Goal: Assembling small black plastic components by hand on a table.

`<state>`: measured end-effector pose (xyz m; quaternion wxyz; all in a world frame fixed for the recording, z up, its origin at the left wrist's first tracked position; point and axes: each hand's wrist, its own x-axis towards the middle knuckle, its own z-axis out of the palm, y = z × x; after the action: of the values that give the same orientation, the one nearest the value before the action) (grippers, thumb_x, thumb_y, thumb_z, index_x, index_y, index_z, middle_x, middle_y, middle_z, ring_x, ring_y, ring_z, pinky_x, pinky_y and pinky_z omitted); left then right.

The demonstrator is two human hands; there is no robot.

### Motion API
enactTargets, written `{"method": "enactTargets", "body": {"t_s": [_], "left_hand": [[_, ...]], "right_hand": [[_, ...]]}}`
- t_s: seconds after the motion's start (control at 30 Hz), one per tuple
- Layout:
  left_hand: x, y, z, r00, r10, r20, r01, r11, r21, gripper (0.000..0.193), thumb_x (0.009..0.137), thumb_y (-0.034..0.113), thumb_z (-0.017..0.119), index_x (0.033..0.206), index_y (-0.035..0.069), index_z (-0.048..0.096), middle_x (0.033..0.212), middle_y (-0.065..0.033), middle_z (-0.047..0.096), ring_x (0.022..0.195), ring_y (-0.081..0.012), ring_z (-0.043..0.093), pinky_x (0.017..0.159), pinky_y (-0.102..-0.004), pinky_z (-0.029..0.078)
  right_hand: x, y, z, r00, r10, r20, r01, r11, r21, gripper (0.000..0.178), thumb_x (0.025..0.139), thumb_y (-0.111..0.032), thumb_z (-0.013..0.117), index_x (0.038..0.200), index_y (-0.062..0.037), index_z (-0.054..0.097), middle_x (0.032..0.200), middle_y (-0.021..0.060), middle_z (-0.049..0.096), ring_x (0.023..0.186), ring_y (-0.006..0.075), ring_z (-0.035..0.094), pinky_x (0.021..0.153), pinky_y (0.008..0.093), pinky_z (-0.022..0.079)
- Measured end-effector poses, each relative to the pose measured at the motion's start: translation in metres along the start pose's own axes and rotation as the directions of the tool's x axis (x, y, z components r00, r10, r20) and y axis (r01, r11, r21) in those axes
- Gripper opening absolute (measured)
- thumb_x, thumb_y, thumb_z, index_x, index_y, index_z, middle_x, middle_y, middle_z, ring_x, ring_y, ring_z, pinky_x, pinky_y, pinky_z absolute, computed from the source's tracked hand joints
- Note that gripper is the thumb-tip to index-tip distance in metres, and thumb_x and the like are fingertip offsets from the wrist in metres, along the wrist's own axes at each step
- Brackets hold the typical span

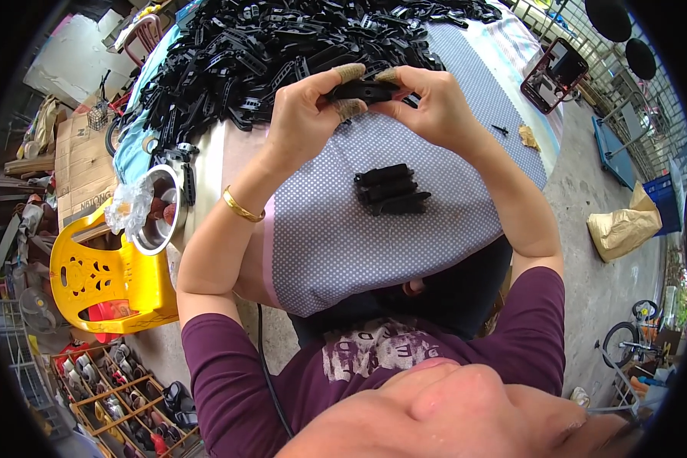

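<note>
Above the far part of the cloth, both hands hold a narrow black plastic piece (366,92) between them. My left hand (307,111) pinches its left end with thumb and fingers, and my right hand (435,107) grips the right end. Tan wraps cover some fingertips on both hands. Just beyond them spreads a large heap of black slotted clip-like plastic parts (229,53). Nearer to me, several black pieces (389,189) lie side by side on the dotted grey-blue cloth (320,252). Fingers partly hide the held piece, so its exact kind is unclear.
A metal bowl (177,229) with reddish round items and a clear plastic bag (132,204) sits at the table's left edge, beside a yellow plastic chair (91,275). A phone-like device (555,75) stands at the far right. A brown paper bag (626,229) rests on the floor.
</note>
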<state>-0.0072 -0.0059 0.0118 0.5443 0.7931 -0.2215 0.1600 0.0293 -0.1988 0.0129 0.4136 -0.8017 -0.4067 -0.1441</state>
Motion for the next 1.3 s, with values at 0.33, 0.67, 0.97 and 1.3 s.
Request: {"method": "enactTargets", "body": {"t_s": [0.33, 0.67, 0.97, 1.3], "left_hand": [[-0.004, -0.009, 0.009, 0.935, -0.171, 0.312, 0.194, 0.98, -0.043, 0.031, 0.075, 0.011, 0.07, 0.103, 0.0, 0.063, 0.09, -0.0107, 0.067, 0.079, -0.0144, 0.063, 0.073, -0.026, 0.05], [-0.004, -0.006, 0.028, 0.849, -0.166, 0.502, -0.007, 0.945, 0.326, 0.023, 0.077, 0.013, 0.065, 0.099, 0.004, 0.064, 0.096, -0.0094, 0.06, 0.094, -0.0231, 0.051, 0.081, -0.0286, 0.043], [0.029, -0.045, 0.052, 0.834, 0.37, 0.408, -0.549, 0.494, 0.674, 0.03, 0.072, 0.004, 0.055, 0.101, 0.003, 0.05, 0.078, -0.0046, 0.054, 0.077, -0.0212, 0.053, 0.068, -0.0317, 0.046], [0.022, -0.034, 0.029, 0.857, 0.356, 0.371, -0.511, 0.509, 0.692, 0.036, 0.072, 0.001, 0.054, 0.108, 0.002, 0.054, 0.084, -0.0086, 0.058, 0.089, -0.0247, 0.053, 0.075, -0.0305, 0.046]], "right_hand": [[0.008, 0.031, -0.031, 0.965, 0.227, 0.131, -0.252, 0.942, 0.222, 0.028, 0.082, -0.019, 0.064, 0.102, -0.0001, 0.06, 0.083, 0.0053, 0.064, 0.072, 0.0107, 0.06, 0.063, 0.0233, 0.048], [-0.002, 0.034, -0.004, 0.954, 0.262, 0.146, -0.094, 0.722, -0.685, 0.026, 0.075, -0.028, 0.066, 0.086, -0.0042, 0.062, 0.079, 0.0111, 0.063, 0.078, 0.0269, 0.062, 0.068, 0.0365, 0.049], [0.0, 0.027, -0.005, 0.904, 0.394, 0.166, -0.201, 0.734, -0.649, 0.011, 0.076, -0.012, 0.055, 0.082, -0.0039, 0.059, 0.085, 0.0132, 0.063, 0.083, 0.0292, 0.061, 0.072, 0.0398, 0.049], [0.001, 0.036, -0.01, 0.889, 0.43, 0.158, -0.277, 0.779, -0.562, 0.02, 0.074, -0.017, 0.061, 0.092, -0.0075, 0.061, 0.088, 0.0092, 0.064, 0.087, 0.0272, 0.061, 0.076, 0.0366, 0.048]]}}
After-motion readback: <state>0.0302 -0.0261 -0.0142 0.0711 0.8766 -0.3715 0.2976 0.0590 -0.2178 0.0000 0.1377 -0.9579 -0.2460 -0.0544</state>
